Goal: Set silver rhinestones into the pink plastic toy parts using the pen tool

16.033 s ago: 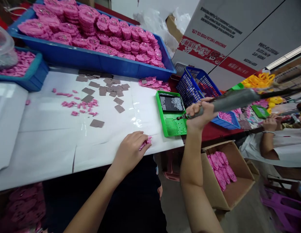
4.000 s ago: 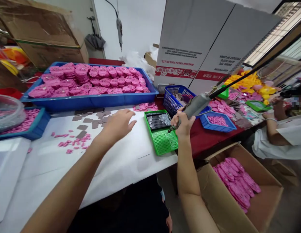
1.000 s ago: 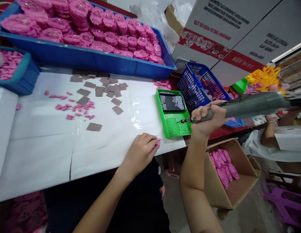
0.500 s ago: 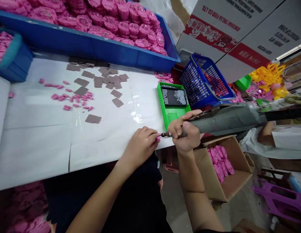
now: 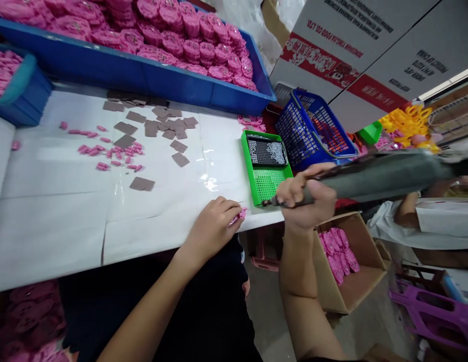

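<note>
My left hand is closed over a small pink plastic part and presses it onto the white table near the front edge. My right hand grips a grey electric screwdriver that lies nearly level, its bit pointing left, a short way right of the pink part. Just beyond the bit sits a green tray holding a black grid of screws.
Several brown squares and small pink pieces lie scattered on the table. A long blue bin of pink discs stands behind, a blue basket at right. A cardboard box of pink parts sits below. Another person's arm is at far right.
Half a second ago the screwdriver bit touched the pink part; now my right hand has pulled it back to the right and slightly up. My left hand stays on the part.
</note>
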Demonstrator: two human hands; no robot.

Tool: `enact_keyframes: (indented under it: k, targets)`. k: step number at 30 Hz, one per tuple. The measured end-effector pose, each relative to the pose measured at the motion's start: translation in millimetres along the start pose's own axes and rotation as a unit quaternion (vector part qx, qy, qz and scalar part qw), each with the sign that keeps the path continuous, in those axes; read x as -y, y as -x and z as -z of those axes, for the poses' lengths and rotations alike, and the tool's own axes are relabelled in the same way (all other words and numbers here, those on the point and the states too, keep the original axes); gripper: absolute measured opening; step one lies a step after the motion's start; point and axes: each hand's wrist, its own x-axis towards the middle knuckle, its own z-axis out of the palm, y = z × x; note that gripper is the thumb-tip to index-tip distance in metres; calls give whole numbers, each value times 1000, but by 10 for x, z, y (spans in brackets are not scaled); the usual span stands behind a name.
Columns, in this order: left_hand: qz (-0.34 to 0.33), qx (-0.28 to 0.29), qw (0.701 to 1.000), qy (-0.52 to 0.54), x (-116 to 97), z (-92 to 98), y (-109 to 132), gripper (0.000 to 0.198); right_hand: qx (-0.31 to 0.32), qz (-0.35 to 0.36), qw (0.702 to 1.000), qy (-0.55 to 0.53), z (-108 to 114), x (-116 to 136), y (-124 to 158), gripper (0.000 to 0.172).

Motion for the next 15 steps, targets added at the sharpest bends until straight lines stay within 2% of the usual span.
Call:
enact_keyframes:
  k: [3,6,10,15]
  targets:
    - [-6,-1,1000,0,-1,-11,26,11,-120,57,990,45,233,6,-324,21]
    - [-9,-4,1000,-6,-15,-15,39,12,-193,65,977,64,417,-182,-670,25]
    - [-10,-2,1000,-11,-42,-10,38,12,-184,45,981,43,513,-465,-896,21]
    - [-4,-6,1000,-2,-70,8,30,12,-164,39,984,58,527,-606,-886,27]
